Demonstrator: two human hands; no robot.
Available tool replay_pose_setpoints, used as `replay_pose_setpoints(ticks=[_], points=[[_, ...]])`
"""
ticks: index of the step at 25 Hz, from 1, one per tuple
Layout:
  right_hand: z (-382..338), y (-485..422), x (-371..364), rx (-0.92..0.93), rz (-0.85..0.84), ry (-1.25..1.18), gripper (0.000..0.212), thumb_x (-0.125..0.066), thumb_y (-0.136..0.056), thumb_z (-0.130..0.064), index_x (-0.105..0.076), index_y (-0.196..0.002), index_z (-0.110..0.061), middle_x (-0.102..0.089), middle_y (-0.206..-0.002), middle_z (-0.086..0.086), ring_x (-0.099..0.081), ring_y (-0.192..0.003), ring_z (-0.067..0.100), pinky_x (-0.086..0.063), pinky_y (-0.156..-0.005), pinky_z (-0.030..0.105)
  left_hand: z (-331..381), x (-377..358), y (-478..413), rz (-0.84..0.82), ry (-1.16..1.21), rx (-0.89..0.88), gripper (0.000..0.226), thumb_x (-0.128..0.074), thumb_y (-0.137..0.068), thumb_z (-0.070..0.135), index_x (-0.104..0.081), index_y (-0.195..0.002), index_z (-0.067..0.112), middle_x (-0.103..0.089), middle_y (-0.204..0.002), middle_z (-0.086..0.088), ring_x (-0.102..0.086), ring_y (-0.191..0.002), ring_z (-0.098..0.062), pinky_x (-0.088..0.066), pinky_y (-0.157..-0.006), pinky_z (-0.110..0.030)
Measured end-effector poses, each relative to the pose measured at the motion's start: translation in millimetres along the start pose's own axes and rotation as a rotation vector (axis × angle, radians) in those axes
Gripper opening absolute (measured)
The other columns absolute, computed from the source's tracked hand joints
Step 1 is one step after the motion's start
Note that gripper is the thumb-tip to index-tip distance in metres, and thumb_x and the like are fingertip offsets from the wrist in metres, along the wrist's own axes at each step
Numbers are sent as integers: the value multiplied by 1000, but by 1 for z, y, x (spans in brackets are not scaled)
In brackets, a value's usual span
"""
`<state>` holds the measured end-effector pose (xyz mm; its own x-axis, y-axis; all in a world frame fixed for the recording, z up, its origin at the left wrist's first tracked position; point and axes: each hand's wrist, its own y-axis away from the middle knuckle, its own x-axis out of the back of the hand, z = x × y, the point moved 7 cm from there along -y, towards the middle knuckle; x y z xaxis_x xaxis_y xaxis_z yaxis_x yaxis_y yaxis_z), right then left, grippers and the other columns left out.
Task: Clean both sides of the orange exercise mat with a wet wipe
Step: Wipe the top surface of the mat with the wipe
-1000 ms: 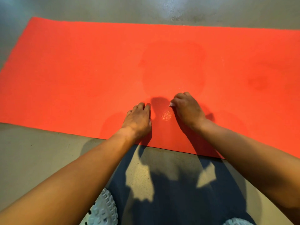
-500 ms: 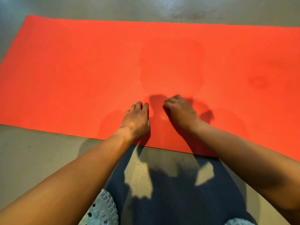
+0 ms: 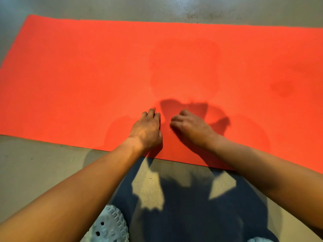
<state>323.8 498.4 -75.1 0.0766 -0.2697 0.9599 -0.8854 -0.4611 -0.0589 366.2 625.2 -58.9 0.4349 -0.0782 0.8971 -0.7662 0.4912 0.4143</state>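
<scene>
The orange exercise mat (image 3: 87,75) lies flat on the grey floor and fills most of the view. My left hand (image 3: 147,130) rests palm down on the mat near its front edge, fingers straight. Just to its right, my right hand (image 3: 190,128) presses on the mat with its fingers curled under. The wet wipe is hidden beneath those fingers. Darker damp patches (image 3: 185,67) show on the mat beyond both hands.
Bare grey floor (image 3: 35,172) runs in front of the mat and behind it. My white perforated shoe (image 3: 110,226) and dark trousers are at the bottom. Another darker stain (image 3: 283,87) sits on the mat at the right.
My right hand slid left and toward me across the pale speckled spot, ending close to my left hand. The white corner of the wipe no longer shows. My left hand stayed put.
</scene>
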Motion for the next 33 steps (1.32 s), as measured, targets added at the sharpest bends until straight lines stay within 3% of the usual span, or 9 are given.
replay_pose_setpoints(ticks=[2,4,11,13,20,22,28,30,33], points=[[48,-3,15,-294,95,43,18,-50,-97,-15,-65,-88,-18,-63,-99,3,-51,-91,27,-47,-81,42,-1,-1,0,2,-9,0,65,-52,-87,26,-37,-146,4,-30,-154,-17,-36,-134,-36,-38,-112,-44],[61,1,19,-415,121,10,16,-53,-95,-10,-67,-90,-15,-63,-100,6,-51,-92,28,-46,-81,42,-1,-2,1,10,-40,-10,66,-49,-87,27,-35,-147,3,-30,-153,-18,-36,-133,-38,-36,-113,-43],[-68,39,-2,229,-167,-117,24,-38,-105,-27,-61,-99,-23,-55,-102,-4,-47,-93,22,-45,-83,35,5,-4,1,5,-60,11,73,-34,-76,34,-38,-141,2,-36,-145,-19,-38,-126,-38,-43,-103,-50],[-49,36,1,239,-134,-45,26,-35,-107,-28,-60,-99,-24,-55,-102,-4,-47,-92,21,-44,-83,35,5,-6,0,-3,-60,17,66,-42,-80,31,-39,-140,2,-37,-144,-19,-38,-126,-38,-44,-103,-50],[104,50,29,-627,156,37,19,-52,-91,-6,-63,-101,-18,-60,-109,4,-47,-94,28,-46,-80,42,14,-6,-3,1,-46,56,41,-49,-83,23,-47,-122,8,-45,-126,-16,-42,-121,-36,-43,-98,-46],[81,54,29,-536,156,23,19,-51,-91,-4,-62,-102,-15,-61,-108,6,-48,-93,29,-46,-81,44,21,-3,-6,29,-63,23,40,-49,-84,24,-49,-121,9,-44,-130,-15,-39,-126,-35,-42,-100,-47],[-30,86,8,182,-132,3,27,-35,-108,-26,-61,-105,-21,-58,-112,-2,-47,-90,22,-44,-86,37,51,-5,-12,28,2,-74,52,-47,-87,22,-46,-137,5,-35,-155,-13,-31,-143,-33,-36,-112,-49],[7,86,16,51,-38,43,25,-38,-107,-24,-62,-105,-19,-59,-111,0,-49,-93,23,-45,-85,40,56,-7,-14,19,28,-73,56,-46,-88,20,-43,-141,4,-33,-157,-13,-30,-145,-33,-33,-115,-50],[93,88,38,-439,129,-16,16,-48,-98,-19,-64,-97,-17,-59,-103,6,-52,-95,30,-49,-77,46,55,-8,-18,10,40,-74,53,-42,-83,21,-48,-132,4,-37,-152,-13,-36,-139,-34,-38,-111,-50]])
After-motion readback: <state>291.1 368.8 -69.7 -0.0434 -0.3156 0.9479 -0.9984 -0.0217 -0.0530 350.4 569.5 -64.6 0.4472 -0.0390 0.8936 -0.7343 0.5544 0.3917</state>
